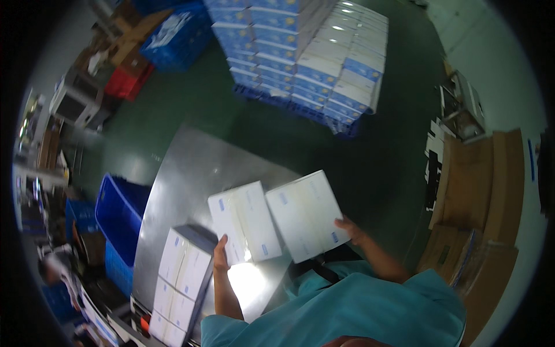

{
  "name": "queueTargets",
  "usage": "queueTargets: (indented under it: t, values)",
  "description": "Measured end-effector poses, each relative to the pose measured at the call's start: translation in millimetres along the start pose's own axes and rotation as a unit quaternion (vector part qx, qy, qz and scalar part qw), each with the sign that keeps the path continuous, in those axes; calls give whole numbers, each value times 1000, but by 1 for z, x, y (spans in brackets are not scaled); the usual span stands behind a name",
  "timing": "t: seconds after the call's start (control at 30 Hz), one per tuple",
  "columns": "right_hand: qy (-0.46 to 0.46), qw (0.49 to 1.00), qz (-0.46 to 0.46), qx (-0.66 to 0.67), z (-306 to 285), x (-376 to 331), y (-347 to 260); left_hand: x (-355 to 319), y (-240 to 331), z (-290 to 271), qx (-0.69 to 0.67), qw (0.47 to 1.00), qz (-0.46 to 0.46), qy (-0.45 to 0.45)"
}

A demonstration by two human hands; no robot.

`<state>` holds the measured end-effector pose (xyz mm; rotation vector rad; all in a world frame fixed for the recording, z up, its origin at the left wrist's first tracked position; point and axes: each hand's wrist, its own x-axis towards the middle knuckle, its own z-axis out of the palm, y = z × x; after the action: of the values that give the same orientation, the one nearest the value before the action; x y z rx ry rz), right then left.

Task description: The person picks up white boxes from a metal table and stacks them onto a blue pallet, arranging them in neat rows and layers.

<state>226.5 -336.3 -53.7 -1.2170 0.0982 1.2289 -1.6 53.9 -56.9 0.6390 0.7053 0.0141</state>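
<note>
Two white cartons with a strip of clear tape along the top are in front of me, side by side and slightly splayed. My left hand (221, 253) grips the outer edge of the left white carton (245, 217), thumb on top. On the other side my right hand (351, 231) holds the right white carton (305, 211) by its outer edge, near a corner. Both hands are closed; the fingers beneath are hidden. The left carton is over the metal table (173, 168), the right one largely past its edge. Whether either touches the table I cannot tell.
A row of white cartons (184, 263) stands at the table's left. Beyond that side is a blue bin (118, 217). Ahead, blue-and-white cartons (277, 46) are stacked on a blue pallet (341, 128). Cardboard sheets (468, 185) lean at right. A blurred person (58, 269) is far left.
</note>
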Motion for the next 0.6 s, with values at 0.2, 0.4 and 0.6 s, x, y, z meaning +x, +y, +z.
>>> queueTargets:
  t: [0.2, 0.4, 0.6]
  values:
    - [27, 998, 2, 57, -47, -20, -52, 7, -14, 99, 86, 991, -20, 101]
    - [17, 979, -21, 203, -187, -24, -93, 95, -38, 238, 160, 986, 20, 53]
    - [19, 972, -135, 191, -363, -25, -126, 198, -92, 389, 144, 989, -10, -28]
